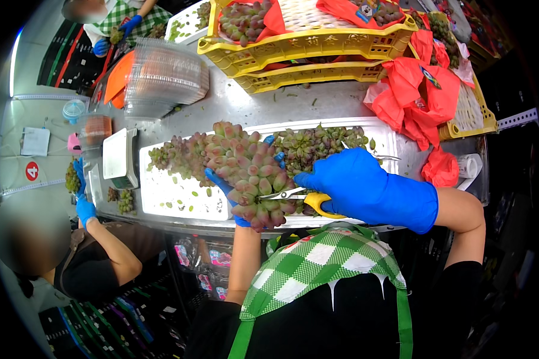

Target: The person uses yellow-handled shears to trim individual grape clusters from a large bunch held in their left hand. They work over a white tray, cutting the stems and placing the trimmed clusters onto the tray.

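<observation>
My left hand [224,183], in a blue glove, holds up a large bunch of pinkish-green grapes [251,168] from beneath. Its fingertips show on the bunch's far side, while the palm is mostly hidden. Yellow-handled scissors [322,204] are in my blue-gloved right hand [359,186]. Their metal blades lie slightly apart against the bunch's near right part. Below the bunch, a white foam tray [161,211] carries loose green grapes and another bunch [179,155] at its left. Darker grape bunches [316,146] rest in a white tray behind my right hand.
Stacked yellow crates [305,49] with grapes stand at the back, red wrapping paper [415,98] to their right. Clear plastic containers [166,80] and a white scale [119,159] are at left. Gloved co-workers handle grapes [73,176] at the left and far side.
</observation>
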Available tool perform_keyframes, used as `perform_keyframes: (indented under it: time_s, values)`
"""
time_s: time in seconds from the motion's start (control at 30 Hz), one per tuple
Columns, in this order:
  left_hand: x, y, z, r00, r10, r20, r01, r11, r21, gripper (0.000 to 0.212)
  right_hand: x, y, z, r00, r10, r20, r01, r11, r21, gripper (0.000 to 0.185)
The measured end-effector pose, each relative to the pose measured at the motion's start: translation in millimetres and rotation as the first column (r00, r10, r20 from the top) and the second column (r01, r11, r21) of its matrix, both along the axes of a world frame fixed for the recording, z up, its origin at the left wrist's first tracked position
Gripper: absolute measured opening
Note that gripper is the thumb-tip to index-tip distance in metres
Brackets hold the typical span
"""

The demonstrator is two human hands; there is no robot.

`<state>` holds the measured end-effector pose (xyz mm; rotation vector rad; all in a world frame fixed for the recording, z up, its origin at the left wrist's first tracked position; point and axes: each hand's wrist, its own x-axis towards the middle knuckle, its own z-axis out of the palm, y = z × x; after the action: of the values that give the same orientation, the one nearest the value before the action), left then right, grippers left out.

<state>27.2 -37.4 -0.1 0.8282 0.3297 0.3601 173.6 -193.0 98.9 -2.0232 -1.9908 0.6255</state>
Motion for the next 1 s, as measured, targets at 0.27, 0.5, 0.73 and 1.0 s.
perform_keyframes:
  time_s: [0.27, 0.5, 0.73, 1.0]
  values:
    - [9.2, 4.4, 0.7, 0.978, 0.163, 0.127, -0.144, 0.979, -0.146, 0.08, -1.3, -0.5, -6.7, 0.999, 0.009, 0.047, -0.01, 1.0, 0.03, 0.044]
    - [10.2, 4.2, 11.0, 0.982, 0.171, 0.079, -0.162, 0.981, -0.109, 0.08, 4.8, -10.4, -42.4, 1.0, -0.015, -0.007, 0.016, 0.985, 0.172, 0.047]
    - [5.4, 3.4, 19.2, 0.984, 0.175, -0.045, -0.177, 0.983, -0.05, 0.08, -8.9, -31.8, -56.8, 0.843, -0.345, -0.413, 0.454, 0.868, 0.203, 0.046]
    - [0.3, 12.6, -0.9, 0.988, 0.124, 0.096, -0.113, 0.987, -0.112, 0.082, -19.6, -43.6, -54.8, 0.854, -0.362, -0.373, 0.455, 0.868, 0.199, 0.039]
